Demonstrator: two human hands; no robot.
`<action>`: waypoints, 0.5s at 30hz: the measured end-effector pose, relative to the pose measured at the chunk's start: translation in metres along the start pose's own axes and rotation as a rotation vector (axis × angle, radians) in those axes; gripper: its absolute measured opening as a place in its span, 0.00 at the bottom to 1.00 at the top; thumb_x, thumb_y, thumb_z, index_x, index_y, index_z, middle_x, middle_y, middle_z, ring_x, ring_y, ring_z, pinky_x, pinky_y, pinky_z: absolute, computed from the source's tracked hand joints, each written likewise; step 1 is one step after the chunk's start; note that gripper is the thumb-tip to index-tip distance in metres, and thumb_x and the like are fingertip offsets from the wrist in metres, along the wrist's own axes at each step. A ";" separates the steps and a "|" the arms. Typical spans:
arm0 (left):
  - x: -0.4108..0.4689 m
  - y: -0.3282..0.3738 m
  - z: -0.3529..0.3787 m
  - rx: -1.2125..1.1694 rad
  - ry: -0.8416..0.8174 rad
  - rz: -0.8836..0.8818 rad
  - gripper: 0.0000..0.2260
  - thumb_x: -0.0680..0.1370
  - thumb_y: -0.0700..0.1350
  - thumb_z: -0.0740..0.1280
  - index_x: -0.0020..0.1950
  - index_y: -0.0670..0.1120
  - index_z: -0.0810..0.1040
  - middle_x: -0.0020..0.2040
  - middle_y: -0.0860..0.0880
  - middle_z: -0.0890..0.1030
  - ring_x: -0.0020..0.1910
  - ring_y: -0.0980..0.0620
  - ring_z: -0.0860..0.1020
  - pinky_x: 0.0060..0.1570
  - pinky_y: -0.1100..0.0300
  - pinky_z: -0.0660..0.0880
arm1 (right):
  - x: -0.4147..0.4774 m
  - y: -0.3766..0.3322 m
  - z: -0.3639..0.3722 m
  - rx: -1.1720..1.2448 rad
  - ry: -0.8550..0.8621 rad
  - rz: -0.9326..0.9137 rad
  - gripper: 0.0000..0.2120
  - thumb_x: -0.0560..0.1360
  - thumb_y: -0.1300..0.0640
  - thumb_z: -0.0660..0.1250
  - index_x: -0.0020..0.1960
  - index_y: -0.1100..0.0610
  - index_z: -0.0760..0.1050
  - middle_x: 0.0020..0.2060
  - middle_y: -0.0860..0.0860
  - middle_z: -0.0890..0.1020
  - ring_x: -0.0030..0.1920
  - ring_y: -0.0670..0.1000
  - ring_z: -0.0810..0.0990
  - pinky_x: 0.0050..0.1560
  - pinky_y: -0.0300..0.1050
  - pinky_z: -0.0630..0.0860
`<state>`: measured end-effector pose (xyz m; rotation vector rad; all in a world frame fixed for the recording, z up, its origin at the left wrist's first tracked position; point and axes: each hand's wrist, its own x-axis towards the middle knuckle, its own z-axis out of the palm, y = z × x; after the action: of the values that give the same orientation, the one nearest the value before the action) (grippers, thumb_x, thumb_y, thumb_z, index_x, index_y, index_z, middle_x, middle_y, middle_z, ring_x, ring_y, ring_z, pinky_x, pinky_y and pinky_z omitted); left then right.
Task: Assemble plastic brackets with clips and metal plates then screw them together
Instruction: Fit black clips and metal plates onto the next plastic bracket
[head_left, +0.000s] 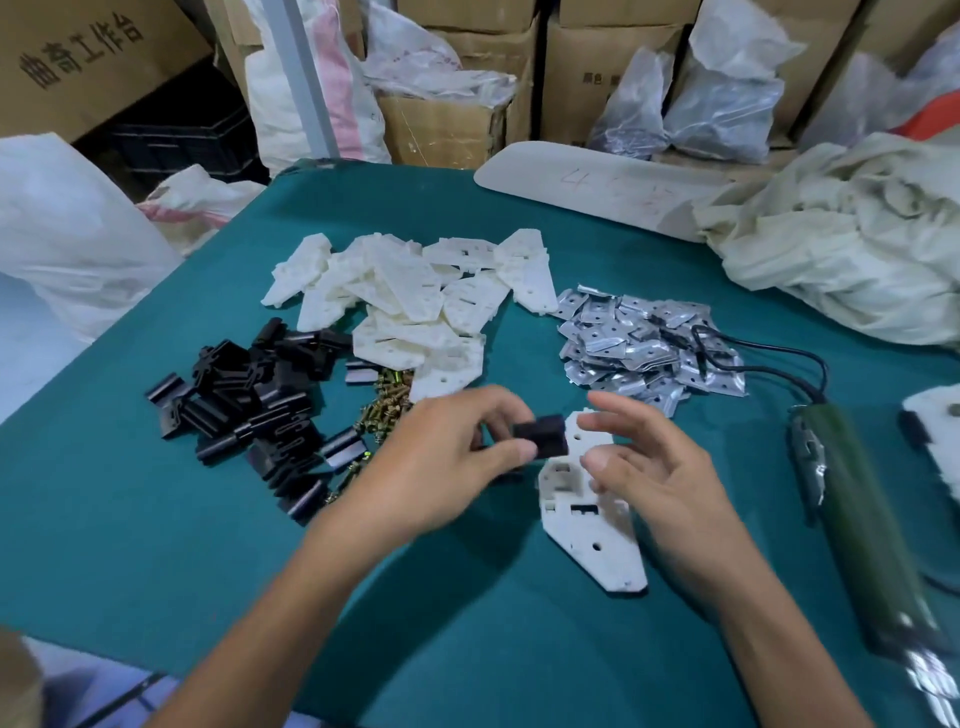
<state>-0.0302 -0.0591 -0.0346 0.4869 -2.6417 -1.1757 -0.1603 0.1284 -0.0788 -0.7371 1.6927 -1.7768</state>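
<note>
My left hand (447, 457) pinches a black plastic clip (543, 435) between thumb and fingers, held over the top end of a white plastic bracket (587, 525). My right hand (660, 467) holds that bracket from the right, fingers curled round its edge. The bracket's lower end rests on the green table (467, 613). Behind lie a pile of white brackets (410, 296), a pile of black clips (249, 400), brass screws (384, 400) and a pile of metal plates (644, 348).
A dark green electric screwdriver (857, 519) with a black cord lies at the right. A finished white bracket (935, 431) shows at the right edge. A crumpled cloth bag (857, 244), a white board (597, 187), sacks and cardboard boxes ring the table.
</note>
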 end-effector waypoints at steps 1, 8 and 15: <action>0.002 0.006 0.014 -0.002 -0.052 0.026 0.06 0.76 0.52 0.73 0.49 0.59 0.79 0.42 0.63 0.80 0.35 0.60 0.75 0.36 0.69 0.68 | 0.000 -0.001 -0.001 0.051 -0.031 0.010 0.18 0.72 0.57 0.78 0.61 0.45 0.83 0.55 0.49 0.85 0.48 0.47 0.83 0.50 0.39 0.80; 0.038 -0.012 0.027 0.135 0.024 -0.026 0.06 0.79 0.53 0.70 0.53 0.56 0.76 0.43 0.60 0.78 0.39 0.64 0.74 0.40 0.62 0.69 | 0.009 -0.004 -0.020 0.164 0.288 0.132 0.06 0.73 0.62 0.75 0.49 0.57 0.83 0.42 0.54 0.86 0.39 0.50 0.82 0.45 0.40 0.82; 0.049 -0.016 0.039 0.530 0.257 0.054 0.11 0.81 0.50 0.67 0.60 0.47 0.81 0.58 0.48 0.78 0.62 0.44 0.72 0.62 0.50 0.65 | 0.013 -0.004 -0.027 0.311 0.388 0.172 0.13 0.79 0.72 0.63 0.57 0.58 0.78 0.35 0.53 0.82 0.37 0.51 0.84 0.43 0.41 0.83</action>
<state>-0.0850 -0.0608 -0.0696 0.5990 -2.6904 -0.3493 -0.1886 0.1379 -0.0760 -0.1109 1.5971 -2.0860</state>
